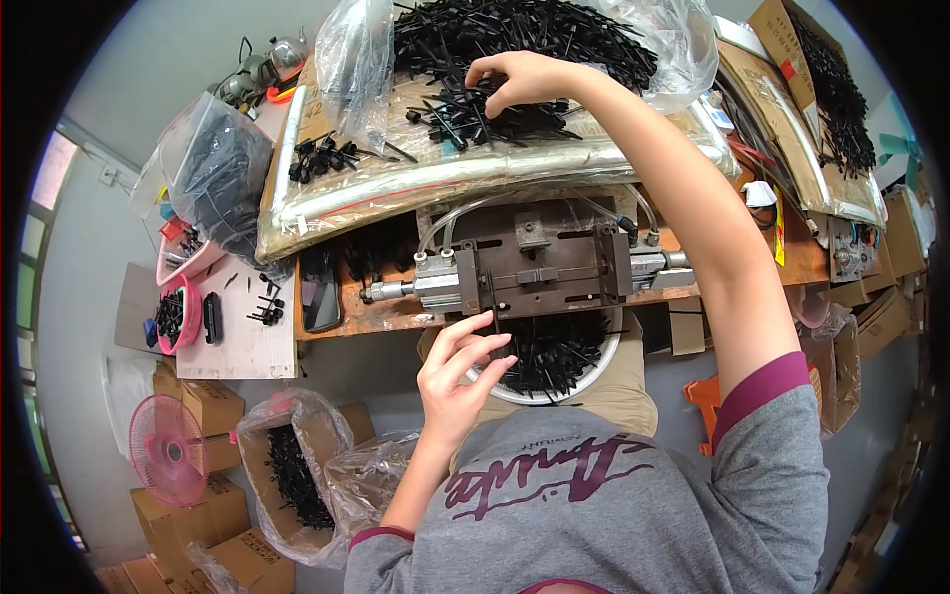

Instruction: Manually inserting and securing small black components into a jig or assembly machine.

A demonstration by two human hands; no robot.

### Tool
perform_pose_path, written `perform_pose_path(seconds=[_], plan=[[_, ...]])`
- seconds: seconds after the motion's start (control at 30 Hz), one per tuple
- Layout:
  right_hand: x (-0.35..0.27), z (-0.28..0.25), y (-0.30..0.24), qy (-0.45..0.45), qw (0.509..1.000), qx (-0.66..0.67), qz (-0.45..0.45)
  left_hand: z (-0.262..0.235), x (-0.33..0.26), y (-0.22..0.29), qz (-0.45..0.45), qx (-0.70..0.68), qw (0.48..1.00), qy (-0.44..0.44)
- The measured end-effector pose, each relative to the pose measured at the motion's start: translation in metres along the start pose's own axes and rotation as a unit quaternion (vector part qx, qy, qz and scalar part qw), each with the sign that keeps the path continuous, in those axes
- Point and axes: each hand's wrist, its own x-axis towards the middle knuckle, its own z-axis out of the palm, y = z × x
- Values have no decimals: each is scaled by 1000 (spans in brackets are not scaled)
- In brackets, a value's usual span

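Observation:
My right hand [520, 81] reaches over a big heap of thin black plastic parts [534, 35] on the raised, plastic-covered tray [386, 178]. Its thumb and forefinger are apart, with no part plainly between them. In front of me, my left hand [460, 371] pinches a slim black plastic part [493, 302] at the left side of a brown metal fixture [539, 267]. Metal air cylinders [437, 284] with clear hoses flank the fixture. Under it, a white tub [554, 398] full of similar black parts sits at my lap.
A pink basket [188, 327] of black parts and loose pieces lie on the left side table [237, 346]. A pink fan [170, 450], cardboard boxes [203, 520] and a plastic-lined box [327, 540] stand below left. More black parts fill a carton [826, 89] at right.

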Motion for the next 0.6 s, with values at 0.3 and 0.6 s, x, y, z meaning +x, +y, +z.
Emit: perform_pose_path(seconds=[0.3, 0.6], plan=[[-54, -11, -14, 154, 986, -55, 11, 11, 0, -2, 4, -6, 1000, -23], [-76, 19, -23, 173, 979, -60, 92, 39, 13, -3, 85, 103, 990, -51]])
